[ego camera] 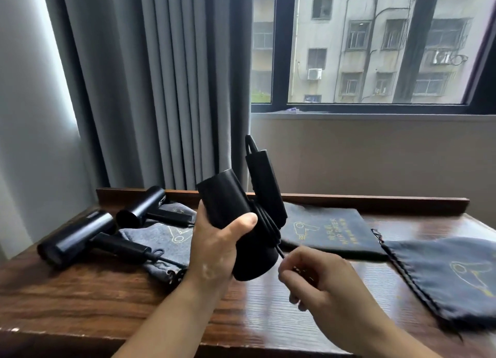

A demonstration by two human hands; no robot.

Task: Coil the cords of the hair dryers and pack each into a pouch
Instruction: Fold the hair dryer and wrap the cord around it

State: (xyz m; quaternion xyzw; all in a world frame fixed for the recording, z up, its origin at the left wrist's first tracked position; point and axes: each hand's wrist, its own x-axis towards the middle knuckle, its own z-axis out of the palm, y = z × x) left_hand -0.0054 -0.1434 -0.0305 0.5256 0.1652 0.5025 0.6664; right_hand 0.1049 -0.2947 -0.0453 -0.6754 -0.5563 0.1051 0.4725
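Observation:
My left hand (214, 247) grips the barrel of a black hair dryer (228, 199), held above the table with its handle (264, 188) pointing up. Its black cord (268, 229) is wound in loops around the base of the handle. My right hand (316, 277) pinches the free end of that cord just below the dryer. Two more black hair dryers (75, 237) (142, 207) lie at the left on grey pouches (163, 237). A dark pouch (330, 231) with a yellow dryer print lies flat behind my hands, and another (456, 274) lies at the right.
The wooden table (94, 298) has a raised back edge (375, 200). Grey curtains (161, 89) hang behind it on the left, and a window (375, 49) is on the right.

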